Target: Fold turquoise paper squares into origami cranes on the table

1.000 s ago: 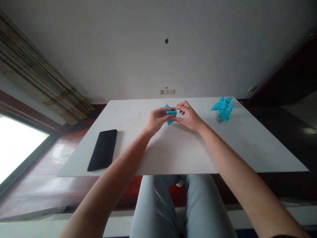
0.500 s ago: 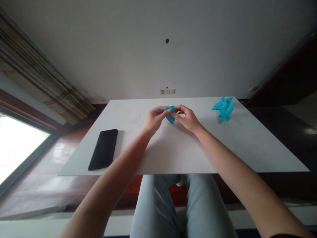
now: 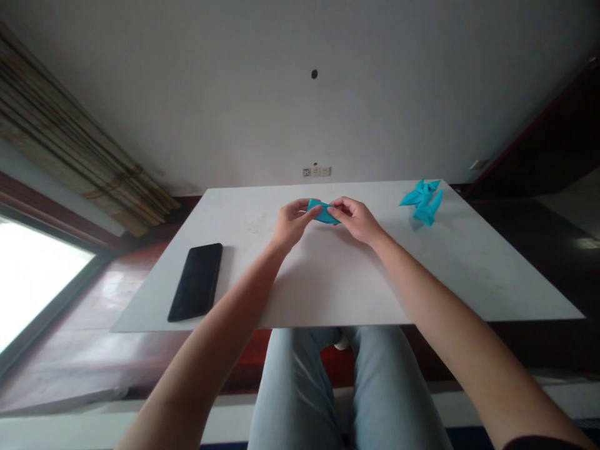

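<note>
1. Head view is showing me both of my bare hands meeting over the far middle of the white table (image 3: 328, 281), and I am looking down my two forearms towards them.
2. I am pinching a small folded blue paper piece (image 3: 322, 212) between the two hands; it is lying roughly level, stretched from one hand to the other, just above the tabletop.
3. My left hand (image 3: 290, 224) is closing on the left end of the paper piece, with the thumb and fingertips pressing it from either side.
4. My right hand (image 3: 357, 219) is gripping the right end in the same way, with the fingers curling over the top edge and the knuckles facing me.
5. I cannot tell whether the underside of the paper is touching the table or hanging just clear of it.
6. I am seeing a cluster of folded blue paper shapes (image 3: 423, 200) sitting near the far right corner of the table, well apart from my right hand.
7. I am seeing a black phone (image 3: 196, 281) lying flat, screen dark, near the left edge of the table, well apart from my left hand.
8. My knees in light blue jeans (image 3: 328, 387) are showing below the near edge of the table.
9. I am facing a plain white wall (image 3: 300, 94) with a socket plate (image 3: 317, 172) low down behind the table, and striped curtains (image 3: 70, 156) are hanging at the left.
</note>
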Available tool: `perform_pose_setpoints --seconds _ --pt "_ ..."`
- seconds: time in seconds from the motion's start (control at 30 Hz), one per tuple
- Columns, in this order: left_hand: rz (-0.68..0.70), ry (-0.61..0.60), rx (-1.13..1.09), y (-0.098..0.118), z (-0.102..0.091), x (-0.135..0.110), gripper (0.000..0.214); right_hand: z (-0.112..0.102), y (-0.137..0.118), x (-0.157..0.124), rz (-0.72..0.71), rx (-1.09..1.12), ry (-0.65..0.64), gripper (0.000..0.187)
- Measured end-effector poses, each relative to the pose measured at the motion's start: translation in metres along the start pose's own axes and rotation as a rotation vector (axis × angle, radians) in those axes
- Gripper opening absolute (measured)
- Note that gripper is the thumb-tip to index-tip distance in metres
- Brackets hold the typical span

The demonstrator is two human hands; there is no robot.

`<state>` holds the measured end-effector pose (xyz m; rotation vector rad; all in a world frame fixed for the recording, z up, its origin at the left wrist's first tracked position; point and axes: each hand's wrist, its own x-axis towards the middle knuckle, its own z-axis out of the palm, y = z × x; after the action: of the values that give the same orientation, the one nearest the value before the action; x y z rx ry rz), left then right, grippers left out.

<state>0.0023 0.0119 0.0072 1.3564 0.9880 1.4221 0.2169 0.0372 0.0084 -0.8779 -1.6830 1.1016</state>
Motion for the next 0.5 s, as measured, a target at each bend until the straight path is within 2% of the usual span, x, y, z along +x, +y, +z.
perform_pose_setpoints --seconds 0.2,0.37,0.43,0.5 --pt "-0.049 0.078 -0.026 -0.0015 -0.0017 0.0015 0.056 -0.0044 -0.0046 0.0005 0.070 -0.004 0.040 0.071" --pt "-0.098 -0.022 -0.075 0.0002 0.0016 -0.0022 0.060 -0.0066 -0.0057 0.0048 0.099 0.144 0.173 0.071" --pt "-0.115 -0.062 -0.094 0.0002 0.0023 -0.0035 0.068 -0.0069 -0.0063 0.0051 0.098 0.159 0.203 0.068" --pt "-0.116 -0.053 -0.117 -0.0002 0.0023 -0.0041 0.078 -0.0064 -0.0077 0.0039 0.099 0.174 0.197 0.066"
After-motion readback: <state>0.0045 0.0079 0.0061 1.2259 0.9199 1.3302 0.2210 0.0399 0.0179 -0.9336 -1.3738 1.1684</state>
